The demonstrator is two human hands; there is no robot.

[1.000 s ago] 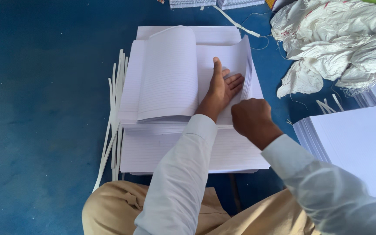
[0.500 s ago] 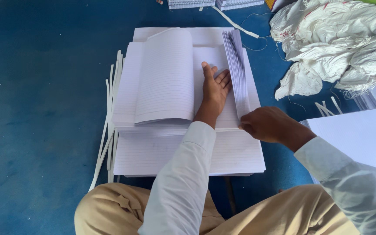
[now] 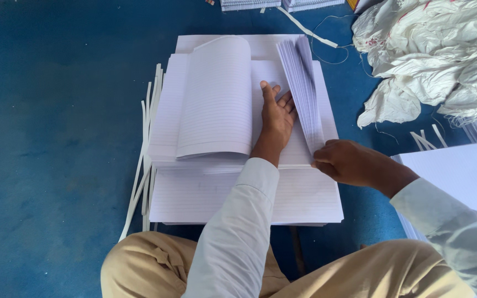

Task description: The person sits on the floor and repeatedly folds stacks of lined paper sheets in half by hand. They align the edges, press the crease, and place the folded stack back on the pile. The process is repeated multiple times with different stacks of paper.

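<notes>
Ruled white sheets (image 3: 216, 105) mid-count: left hand (image 3: 276, 118) flat, pressing the stack; right hand (image 3: 349, 161) pinching the fanned sheaf (image 3: 303, 94). Next move likely needs steady thumb release.

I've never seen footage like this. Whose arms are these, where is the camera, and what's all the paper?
No machine here: a seated person wears a camera on the head, looking down at their own arms. The left hand lies flat on an open stack of ruled paper sheets. The right hand pinches the lower edge of a raised bunch of pages. Under them lies a bigger ruled stack on a blue floor. White paper strips lie left, crumpled white sacks upper right.
</notes>
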